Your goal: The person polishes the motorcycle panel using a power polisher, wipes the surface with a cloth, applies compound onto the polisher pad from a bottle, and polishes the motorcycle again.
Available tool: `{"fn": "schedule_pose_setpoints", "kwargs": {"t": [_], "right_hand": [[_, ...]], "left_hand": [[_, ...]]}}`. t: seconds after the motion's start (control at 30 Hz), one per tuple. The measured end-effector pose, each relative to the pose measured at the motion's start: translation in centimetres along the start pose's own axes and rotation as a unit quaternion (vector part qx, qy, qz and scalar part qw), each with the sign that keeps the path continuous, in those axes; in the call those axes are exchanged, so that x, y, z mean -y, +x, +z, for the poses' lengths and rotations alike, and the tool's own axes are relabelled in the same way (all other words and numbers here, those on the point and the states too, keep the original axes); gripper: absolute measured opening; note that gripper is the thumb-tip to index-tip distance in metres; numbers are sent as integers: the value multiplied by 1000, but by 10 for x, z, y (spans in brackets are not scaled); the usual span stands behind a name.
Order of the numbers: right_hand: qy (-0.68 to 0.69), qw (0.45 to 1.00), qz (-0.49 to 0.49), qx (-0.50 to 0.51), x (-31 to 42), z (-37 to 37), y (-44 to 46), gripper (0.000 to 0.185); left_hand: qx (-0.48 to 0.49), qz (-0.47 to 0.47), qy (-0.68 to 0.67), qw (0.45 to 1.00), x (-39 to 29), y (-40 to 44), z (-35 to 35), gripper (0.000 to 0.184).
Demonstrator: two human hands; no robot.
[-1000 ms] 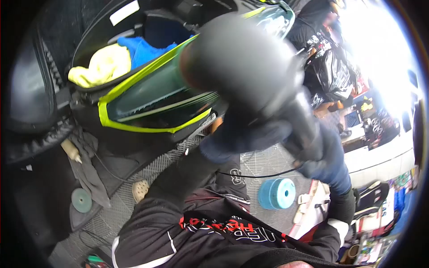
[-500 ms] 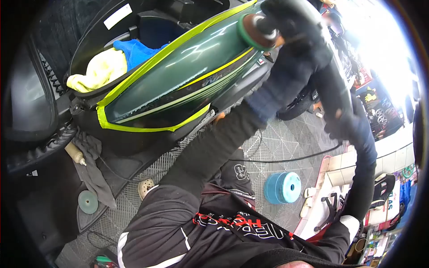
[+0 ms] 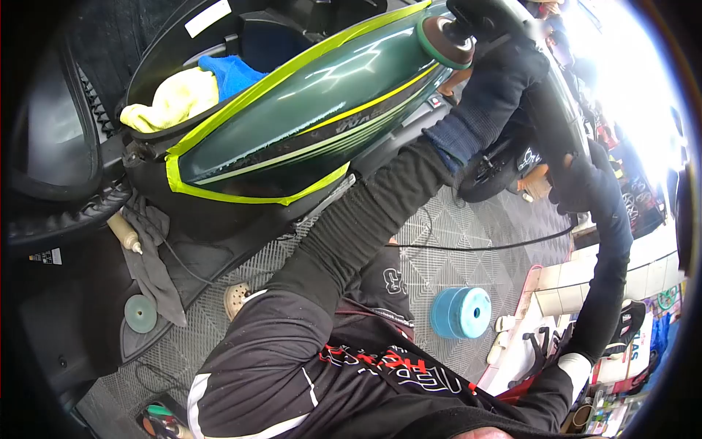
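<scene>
My gloved left hand (image 3: 508,77) is wrapped round the front part of a black rotary polisher (image 3: 552,102). My gloved right hand (image 3: 581,183) grips the polisher's body further back. At its head, a round polishing pad (image 3: 444,42) with a green rim rests at the upper right end of a glossy dark green panel (image 3: 322,95), apparently a scooter's side panel. Yellow and pale stripes run along the panel, and whitish residue lies in a line on it. Bright yellow-green masking tape (image 3: 219,192) borders the panel. Part of the polisher's head is cut off at the top.
A yellow cloth (image 3: 175,99) and a blue cloth (image 3: 230,75) lie in the black compartment behind the panel. Lower left are a squeeze bottle (image 3: 124,233), a grey cloth (image 3: 155,278) and a spare round pad (image 3: 140,313). A blue stool (image 3: 461,313) stands on the tiled floor; a black cord (image 3: 490,247) crosses above it.
The view has shifted slightly. The polisher and both hands have moved a little to the right, with the pad still at the panel's upper right end.
</scene>
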State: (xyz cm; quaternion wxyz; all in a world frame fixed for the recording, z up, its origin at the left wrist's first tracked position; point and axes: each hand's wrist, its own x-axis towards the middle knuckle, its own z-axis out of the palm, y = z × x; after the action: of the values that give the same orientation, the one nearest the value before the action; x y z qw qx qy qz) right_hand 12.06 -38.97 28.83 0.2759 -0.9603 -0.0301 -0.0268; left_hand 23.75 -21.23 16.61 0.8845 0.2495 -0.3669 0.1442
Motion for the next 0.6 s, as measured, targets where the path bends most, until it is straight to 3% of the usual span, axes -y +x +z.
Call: {"fn": "schedule_pose_setpoints", "kwargs": {"t": [0.13,0.2,0.3,0.4,0.43,0.47,0.5,0.57,0.6], "right_hand": [[-36,999,-28,8,8,0,-5,67],[-45,999,13,18,7,-10,3,69],[-50,998,-24,-18,11,-4,6,73],[-41,999,3,-28,30,16,-22,77],[1,997,82,-12,53,28,-36,78],[-32,998,30,-42,44,35,-43,79],[-64,995,-20,-72,33,43,-49,80],[-23,997,-71,-15,24,55,-59,79],[-46,995,-81,-28,27,65,-69,77]], "left_hand": [[-19,53,-28,998,-22,-19,4,30],[-11,46,4,999,-13,0,5,31],[-1,30,25,999,-5,18,3,33],[12,32,78,996,-13,-10,-6,35],[24,92,167,981,-18,-23,-10,35],[2,273,302,913,-16,-30,-15,28],[-19,439,418,795,-18,-42,-22,22],[61,266,387,881,-48,-87,-30,39],[75,266,388,879,-61,-102,-31,39]]}}
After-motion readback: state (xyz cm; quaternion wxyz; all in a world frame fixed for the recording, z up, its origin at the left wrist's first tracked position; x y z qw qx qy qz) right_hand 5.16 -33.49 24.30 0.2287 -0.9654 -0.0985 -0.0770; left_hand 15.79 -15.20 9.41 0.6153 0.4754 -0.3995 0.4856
